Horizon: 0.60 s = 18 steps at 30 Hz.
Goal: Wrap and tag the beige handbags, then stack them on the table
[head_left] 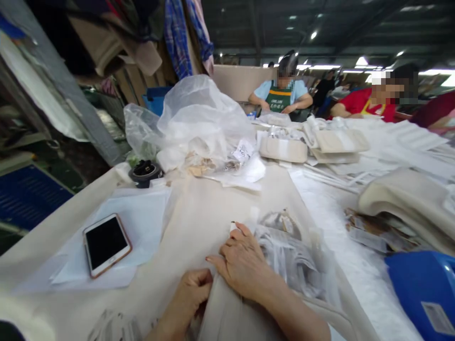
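Note:
My left hand point(192, 296) is closed in a pinch at the left edge of a beige cloth-like piece point(223, 312) in front of me. Beside it, my right hand point(243, 263) rests over the far end of that piece, its fingers curled and its thumb pointing left. A small white thing with a dark tip point(233, 226) shows at the right fingertips; its kind is unclear. Clear plastic-wrapped items point(289, 251) lie just right of my right hand.
A phone point(106, 244) lies on white sheets point(145, 222) at the left. Behind are a black round container point(145, 174), a large plastic bag point(202, 113) and beige bundles point(283, 149). A blue object point(423, 289) stands right. Co-workers point(280, 92) sit across the table.

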Motion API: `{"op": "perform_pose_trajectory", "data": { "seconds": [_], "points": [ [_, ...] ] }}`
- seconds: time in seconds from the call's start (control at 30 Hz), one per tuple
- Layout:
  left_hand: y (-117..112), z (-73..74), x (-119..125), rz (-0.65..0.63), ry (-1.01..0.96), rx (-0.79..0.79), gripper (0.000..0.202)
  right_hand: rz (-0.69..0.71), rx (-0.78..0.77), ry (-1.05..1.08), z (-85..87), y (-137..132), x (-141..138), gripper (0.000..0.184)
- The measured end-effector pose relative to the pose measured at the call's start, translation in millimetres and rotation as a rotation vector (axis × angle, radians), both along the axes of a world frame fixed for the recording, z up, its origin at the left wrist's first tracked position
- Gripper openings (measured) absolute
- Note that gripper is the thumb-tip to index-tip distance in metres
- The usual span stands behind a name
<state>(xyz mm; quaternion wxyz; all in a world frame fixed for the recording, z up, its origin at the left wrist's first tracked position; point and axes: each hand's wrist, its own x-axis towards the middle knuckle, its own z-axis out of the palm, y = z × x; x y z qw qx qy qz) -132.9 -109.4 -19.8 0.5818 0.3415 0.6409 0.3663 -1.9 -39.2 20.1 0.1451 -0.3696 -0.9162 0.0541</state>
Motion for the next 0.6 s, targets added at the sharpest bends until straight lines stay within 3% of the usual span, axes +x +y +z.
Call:
{"op": "perform_pose_trajectory", "data": {
  "seconds": [0.17, 0.3, 0.4, 0.5, 0.6],
  "points": [
    [-12.0, 6.8, -11.0, -0.058, 0.044, 0.075, 0.053, -0.008, -0.005, -0.042, 5.8, 0.0, -0.6, 0.049],
    [-16.2, 3.6, -11.8, -0.23, 0.473, 0.226, 0.053, -0.007, -0.021, -0.067, 2.1, 0.9, -3.9, 0.05],
    [-16.3, 6.5, -0.7, -0.25, 0.632, 0.19, 0.056, -0.003, 0.0, -0.044, 3.4, 0.9, -6.3, 0.045],
    [-17.4, 15.2, 9.9, -0.266, 0.595, 0.12, 0.058, 0.058, 0.0, -0.004, 21.5, -4.7, 2.3, 0.028],
    [-17.4, 20.4, 10.6, -0.274, 0.596, 0.119, 0.057, 0.072, 0.014, 0.072, 47.2, -21.8, 36.6, 0.019]
  ]
}}
